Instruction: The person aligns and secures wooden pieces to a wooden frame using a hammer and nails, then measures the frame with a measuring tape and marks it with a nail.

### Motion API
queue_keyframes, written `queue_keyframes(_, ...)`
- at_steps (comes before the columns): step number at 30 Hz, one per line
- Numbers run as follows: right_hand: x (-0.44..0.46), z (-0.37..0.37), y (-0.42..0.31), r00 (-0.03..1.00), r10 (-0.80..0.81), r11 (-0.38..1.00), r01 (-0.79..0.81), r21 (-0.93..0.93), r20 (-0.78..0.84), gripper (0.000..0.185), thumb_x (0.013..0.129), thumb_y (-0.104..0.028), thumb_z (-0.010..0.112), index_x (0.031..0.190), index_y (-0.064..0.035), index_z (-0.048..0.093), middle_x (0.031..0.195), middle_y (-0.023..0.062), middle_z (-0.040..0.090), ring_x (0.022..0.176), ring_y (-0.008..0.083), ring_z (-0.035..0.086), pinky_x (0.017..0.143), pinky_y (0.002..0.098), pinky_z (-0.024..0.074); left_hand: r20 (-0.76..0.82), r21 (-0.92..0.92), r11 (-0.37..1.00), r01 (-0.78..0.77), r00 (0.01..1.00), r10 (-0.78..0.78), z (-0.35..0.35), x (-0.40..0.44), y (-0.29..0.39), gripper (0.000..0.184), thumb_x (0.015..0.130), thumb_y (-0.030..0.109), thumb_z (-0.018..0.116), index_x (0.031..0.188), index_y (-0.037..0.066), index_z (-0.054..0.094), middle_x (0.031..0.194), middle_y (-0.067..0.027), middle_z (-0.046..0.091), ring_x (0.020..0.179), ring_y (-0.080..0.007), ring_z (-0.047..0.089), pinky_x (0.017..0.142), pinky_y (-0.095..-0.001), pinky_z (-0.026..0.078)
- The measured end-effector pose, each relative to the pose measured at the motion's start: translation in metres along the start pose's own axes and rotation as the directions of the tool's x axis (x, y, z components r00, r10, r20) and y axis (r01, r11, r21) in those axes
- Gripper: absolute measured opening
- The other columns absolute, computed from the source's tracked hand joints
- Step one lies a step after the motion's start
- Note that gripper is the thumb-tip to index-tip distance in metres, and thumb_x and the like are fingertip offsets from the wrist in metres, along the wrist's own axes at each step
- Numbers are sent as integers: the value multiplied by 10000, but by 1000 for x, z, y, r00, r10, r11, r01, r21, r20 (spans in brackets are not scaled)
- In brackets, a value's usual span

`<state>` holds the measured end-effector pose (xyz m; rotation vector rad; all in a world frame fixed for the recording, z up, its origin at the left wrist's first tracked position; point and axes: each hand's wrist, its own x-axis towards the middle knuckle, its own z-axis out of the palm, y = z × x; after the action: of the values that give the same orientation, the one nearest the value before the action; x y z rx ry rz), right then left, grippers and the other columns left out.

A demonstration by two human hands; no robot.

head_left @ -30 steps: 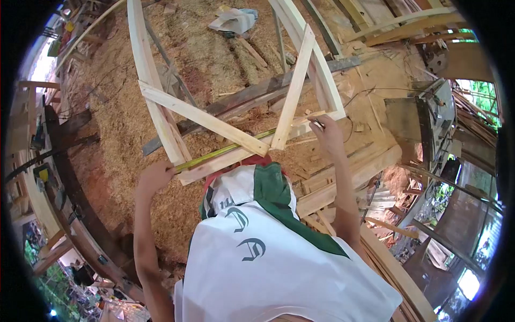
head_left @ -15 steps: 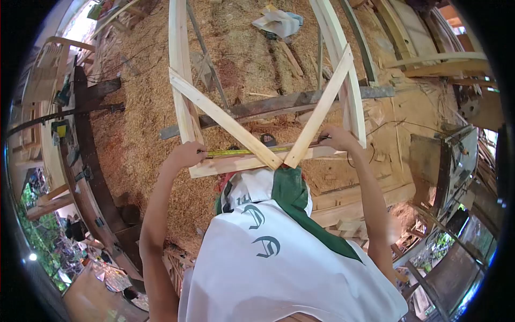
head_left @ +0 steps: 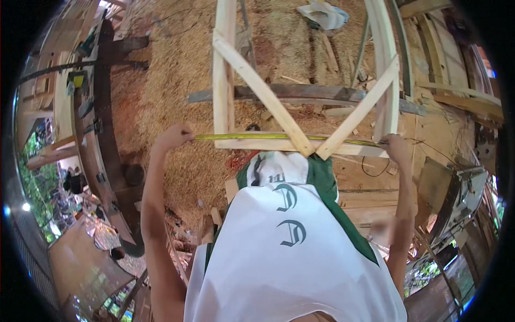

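The yellow tape measure point(head_left: 257, 136) stretches between the two hands, its long axis running roughly from nine to three o'clock along the pale bottom rail point(head_left: 244, 145) of the wooden frame. The left hand point(head_left: 175, 136) pinches it in bent fingers, out beyond the rail's nine o'clock end and apart from the wood; the right hand point(head_left: 396, 147) is nearer the rail, its fingers apparently closed on the tape by the three o'clock end.

Yellow tape point(head_left: 241, 137) along wooden frame point(head_left: 258, 86)
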<state>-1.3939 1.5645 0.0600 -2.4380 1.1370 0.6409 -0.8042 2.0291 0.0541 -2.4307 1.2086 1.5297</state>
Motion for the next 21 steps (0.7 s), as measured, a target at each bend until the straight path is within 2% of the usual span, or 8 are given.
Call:
queue_keyframes(2, 1, -13, -1, 999, 0, 992, 5, -124, 40, 227, 799, -229, 730, 987, -108, 765, 1015, 149, 706, 951, 347, 668, 852, 444, 524, 27, -18, 1000, -3, 1000, 3, 9, 8, 9, 250, 891, 275, 687, 943, 35, 731, 885, -134, 702, 804, -219, 659, 720, -387, 507)
queue_keyframes(7, 15, -15, 7, 987, -52, 983, 78, -166, 153, 225, 803, -196, 723, 1003, -103, 762, 1020, 147, 707, 957, 352, 664, 860, 443, 523, 32, -133, 990, -49, 998, 54, 42, 36, 16, 293, 903, 318, 668, 970, 43, 744, 908, -162, 712, 821, -261, 675, 749, -408, 522)
queue_keyframes(9, 19, -13, 11, 979, -74, 978, 109, -179, 192, 221, 807, -183, 715, 1007, -101, 761, 1022, 147, 707, 955, 356, 662, 860, 443, 523, -70, 2, 995, -101, 992, 101, 42, 31, 27, 280, 900, 321, 670, 996, 70, 750, 963, -159, 719, 865, -293, 682, 776, -417, 526)
queue_keyframes(12, 18, -17, 2, 969, -22, 986, 61, -152, 245, 205, 814, -153, 692, 997, -88, 757, 1025, 165, 705, 953, 345, 667, 859, 438, 527, -42, 35, 996, -82, 996, 84, 41, 32, 27, 299, 899, 351, 661, 1011, 88, 749, 1005, -151, 716, 916, -324, 674, 806, -426, 526)
queue_keyframes(16, 10, -11, -3, 980, -66, 997, 71, -18, 188, 215, 812, -147, 682, 995, -52, 744, 932, 165, 721, 876, 329, 687, 807, 407, 532, -97, 19, 997, -74, 992, 75, 41, 23, 37, 342, 902, 407, 646, 1007, 100, 755, 976, -156, 717, 916, -342, 673, 821, -430, 530)
queue_keyframes(18, 18, -9, -4, 981, -76, 997, 72, 34, 179, 219, 817, -153, 687, 993, -34, 737, 883, 159, 726, 836, 307, 696, 783, 390, 532, -90, 95, 995, -40, 995, 49, 36, 24, 42, 407, 885, 484, 641, 1013, 117, 762, 965, -150, 720, 928, -355, 672, 832, -444, 533)
queue_keyframes(20, 11, 2, 4, 986, 50, 975, -82, 206, 160, 218, 840, -165, 692, 983, -4, 726, 792, 121, 716, 754, 232, 677, 737, 349, 516, -61, 80, 997, 6, 998, -1, 35, 22, 51, 412, 878, 504, 643, 1013, 135, 767, 966, -142, 721, 929, -350, 675, 834, -445, 533)
queue_keyframes(21, 8, 5, 4, 994, 32, 970, -57, 235, 105, 214, 865, -176, 696, 961, 13, 719, 781, 100, 697, 737, 161, 638, 712, 324, 500, -48, 81, 995, 55, 998, -52, 34, 22, 54, 417, 870, 524, 645, 1012, 154, 772, 968, -135, 723, 930, -344, 678, 835, -447, 534)
